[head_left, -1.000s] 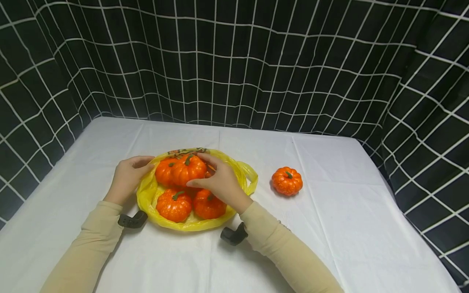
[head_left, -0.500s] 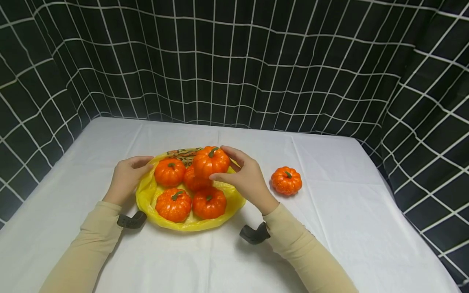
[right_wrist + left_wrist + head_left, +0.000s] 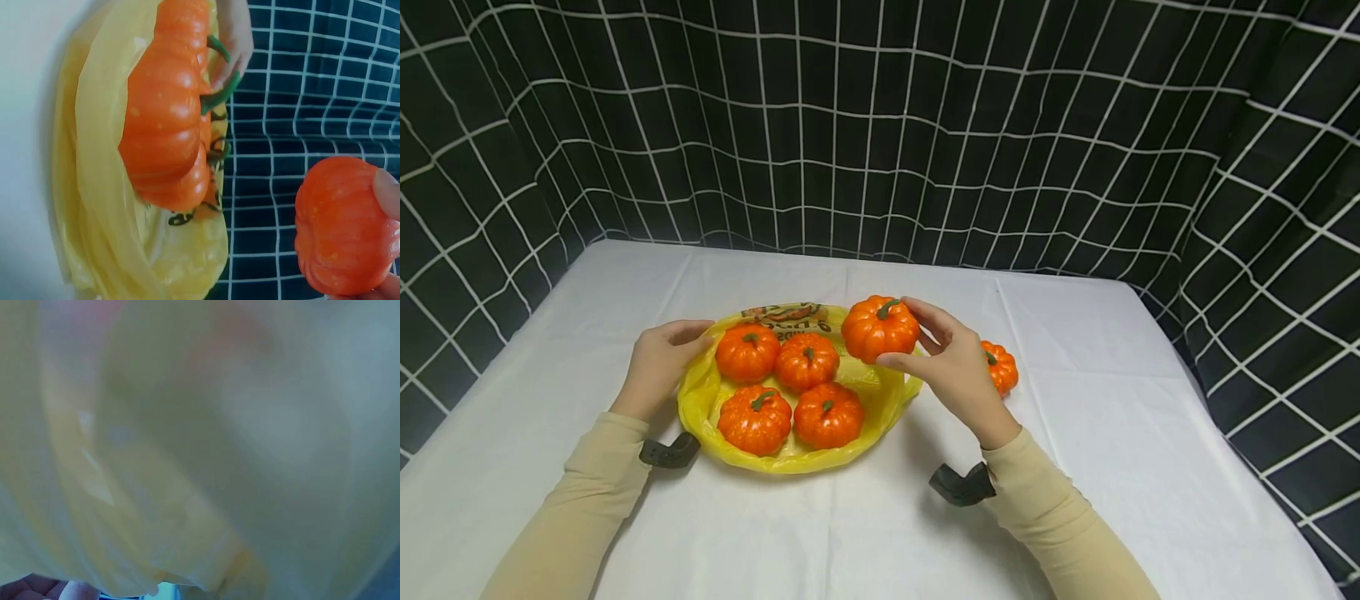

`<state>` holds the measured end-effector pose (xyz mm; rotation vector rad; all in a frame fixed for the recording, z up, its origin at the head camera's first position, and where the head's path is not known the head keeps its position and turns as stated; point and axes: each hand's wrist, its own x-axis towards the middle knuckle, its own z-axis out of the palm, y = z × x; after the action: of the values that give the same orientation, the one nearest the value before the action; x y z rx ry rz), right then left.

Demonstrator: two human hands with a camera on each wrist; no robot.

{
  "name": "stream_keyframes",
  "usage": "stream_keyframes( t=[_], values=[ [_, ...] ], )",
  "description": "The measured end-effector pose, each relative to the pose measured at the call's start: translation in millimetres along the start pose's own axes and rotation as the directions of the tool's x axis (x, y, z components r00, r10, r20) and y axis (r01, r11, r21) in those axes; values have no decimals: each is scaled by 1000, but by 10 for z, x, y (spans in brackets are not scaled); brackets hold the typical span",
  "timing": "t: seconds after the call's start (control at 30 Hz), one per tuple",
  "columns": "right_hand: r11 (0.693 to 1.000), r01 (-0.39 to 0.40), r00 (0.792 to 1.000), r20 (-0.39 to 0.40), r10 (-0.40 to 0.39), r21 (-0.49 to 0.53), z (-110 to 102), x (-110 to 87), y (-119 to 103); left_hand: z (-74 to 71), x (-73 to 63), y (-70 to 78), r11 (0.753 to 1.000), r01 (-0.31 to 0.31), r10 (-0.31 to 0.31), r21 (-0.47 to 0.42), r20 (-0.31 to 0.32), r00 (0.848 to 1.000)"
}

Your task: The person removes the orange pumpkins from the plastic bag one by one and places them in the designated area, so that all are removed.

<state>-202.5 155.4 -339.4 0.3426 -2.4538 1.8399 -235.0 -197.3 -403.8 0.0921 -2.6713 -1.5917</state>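
Observation:
A yellow plastic bag lies open on the table, its rim spread round several small orange pumpkins with green stems. At its left side my left hand grips the rim; in the left wrist view the bag's film covers most of the picture, and only fingertips show low down. My right hand holds another pumpkin above the bag's right edge, thumb in front and fingers behind. That held pumpkin also appears in the right wrist view, apart from the bag.
One more pumpkin rests on the white-covered table, partly behind my right hand. Black cloth with a white grid encloses the table at the back and sides.
My right hand has lifted the pumpkin off the others in the bag and carried it to the right. The left hand has stayed at the bag's rim.

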Motion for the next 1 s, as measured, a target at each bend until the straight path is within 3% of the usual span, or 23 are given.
stream_keyframes(
  t=[0.2,0.43,0.77,1.0],
  values=[
    [1000,-24,999,-45,24,2,-154,-44,22,2,-5,8,1000,12,-12,-3,3,1000],
    [987,-147,986,-73,151,57,-376,-127,26,5,-9,17,1000,7,-7,-10,0,1000],
    [993,-99,980,-179,87,-58,-693,-216,40,-2,-22,19,1000,23,-23,-3,0,1000],
    [986,-126,967,-236,97,-111,-887,-283,99,1,-26,24,1000,15,-15,-16,2,1000]
  ],
)
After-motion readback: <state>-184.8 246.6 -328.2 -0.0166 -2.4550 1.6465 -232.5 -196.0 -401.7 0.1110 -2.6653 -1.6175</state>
